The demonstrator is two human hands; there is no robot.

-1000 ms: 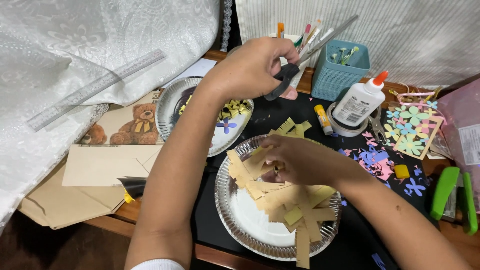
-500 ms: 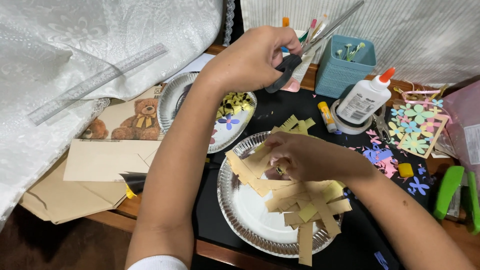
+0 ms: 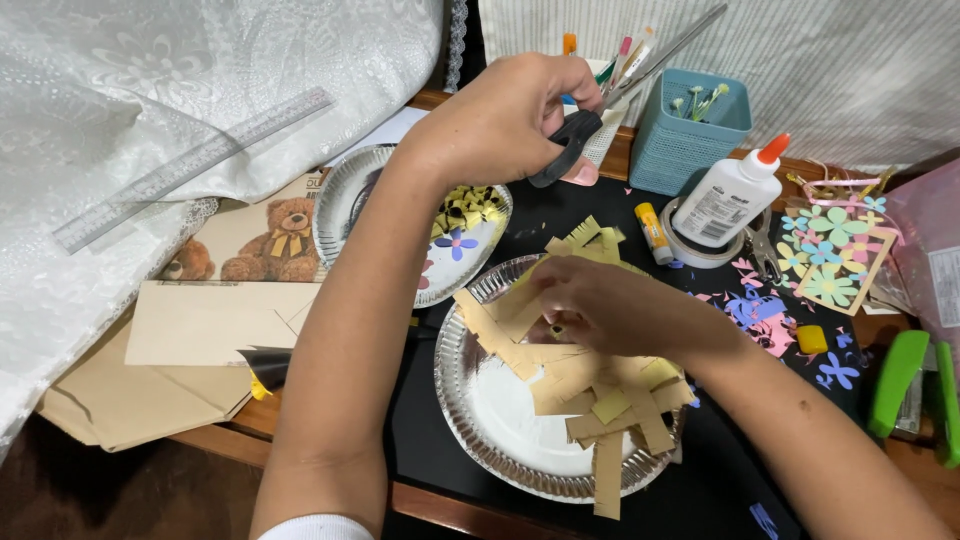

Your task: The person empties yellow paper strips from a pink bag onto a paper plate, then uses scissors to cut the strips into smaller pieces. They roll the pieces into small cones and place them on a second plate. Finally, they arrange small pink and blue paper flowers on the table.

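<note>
Left hand: the left hand [image 3: 500, 120] is clenched through the black handles of the scissors [image 3: 610, 95], blades pointing up and away toward the right; against a second ago it sits a little higher and further from the plates, so the scissors are lifted off the paper, not cutting.
Right hand: the right hand [image 3: 600, 305] is pressed flat, fingers curled, on the tan paper strips [image 3: 590, 385]; it has barely moved since a second ago and grasps the top end of the pile.
What the change means: I judge this a pause between cuts, one hand steadying the pile while the other brings the tool round.
Under the right hand: one silver paper plate [image 3: 500, 420] holds the fringed strips; I count roughly eight to ten, overlapping too much to be sure.
Below the left hand: a second silver plate [image 3: 340, 210] with yellow curls and one purple flower.
Beyond the left hand: one teal basket [image 3: 685, 150] and a cluster of pens.
Right of both hands: one white glue bottle [image 3: 730, 200] with orange cap, one small glue stick [image 3: 652, 232], many paper flowers [image 3: 830, 255], one green stapler [image 3: 895, 380].
Far left of the hands: one clear ruler [image 3: 190, 170], one teddy bear card [image 3: 270, 245], brown envelopes [image 3: 200, 330].
</note>
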